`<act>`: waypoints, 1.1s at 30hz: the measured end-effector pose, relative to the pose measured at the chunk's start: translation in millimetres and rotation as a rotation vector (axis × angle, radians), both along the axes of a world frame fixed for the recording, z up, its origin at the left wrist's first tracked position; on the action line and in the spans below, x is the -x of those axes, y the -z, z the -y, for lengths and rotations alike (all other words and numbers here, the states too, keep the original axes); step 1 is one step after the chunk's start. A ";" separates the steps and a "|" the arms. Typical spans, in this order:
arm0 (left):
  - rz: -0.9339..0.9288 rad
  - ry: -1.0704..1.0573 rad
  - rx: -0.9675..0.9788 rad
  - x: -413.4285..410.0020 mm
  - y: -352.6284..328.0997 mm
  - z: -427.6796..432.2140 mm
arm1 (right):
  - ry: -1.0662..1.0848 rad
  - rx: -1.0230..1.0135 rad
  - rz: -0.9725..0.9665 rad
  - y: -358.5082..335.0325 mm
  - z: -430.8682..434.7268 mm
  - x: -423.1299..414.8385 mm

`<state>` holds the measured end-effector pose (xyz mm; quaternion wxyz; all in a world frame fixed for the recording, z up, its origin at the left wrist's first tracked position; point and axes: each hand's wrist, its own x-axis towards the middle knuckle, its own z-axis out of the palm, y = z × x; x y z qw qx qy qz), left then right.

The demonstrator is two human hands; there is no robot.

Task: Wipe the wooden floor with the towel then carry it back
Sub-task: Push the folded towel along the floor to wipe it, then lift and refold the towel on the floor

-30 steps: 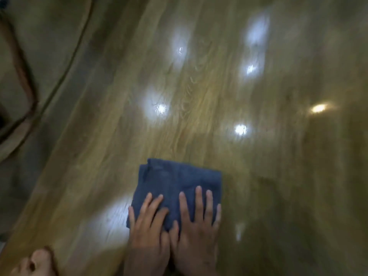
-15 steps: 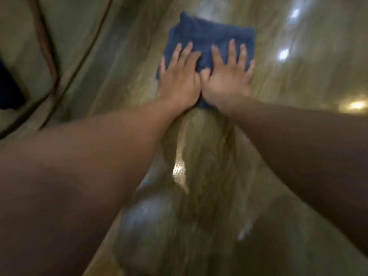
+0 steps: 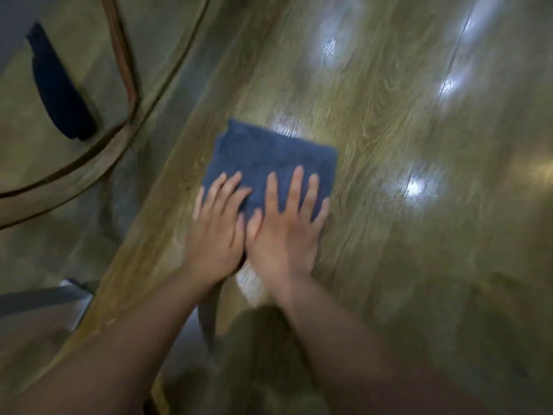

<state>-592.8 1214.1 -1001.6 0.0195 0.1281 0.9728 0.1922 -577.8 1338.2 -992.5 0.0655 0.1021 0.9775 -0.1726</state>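
Pressing the towel (image 3: 269,157), long axis left-right, left hand (image 3: 214,235) and right hand (image 3: 284,235) fingers straight, spread.

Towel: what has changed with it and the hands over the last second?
The blue towel was pushed away from the person along the wooden floor, arms stretching out, and now seems drawn partway back, though the camera moved too. Nothing was gripped or let go. The left hand and right hand still press flat side by side on the towel's near half; it stays folded.
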 end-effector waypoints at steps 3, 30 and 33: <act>0.033 -0.007 0.000 -71.9 -5.7 33.4 | -0.129 0.028 0.045 -1.4 26.0 -71.7; 0.073 -0.261 -0.319 -51.9 -101.7 -48.4 | -0.675 0.273 0.198 -90.2 -69.6 35.7; 0.257 -0.222 -0.181 -50.9 -116.0 -33.1 | -0.726 0.256 0.207 -115.6 -80.4 40.5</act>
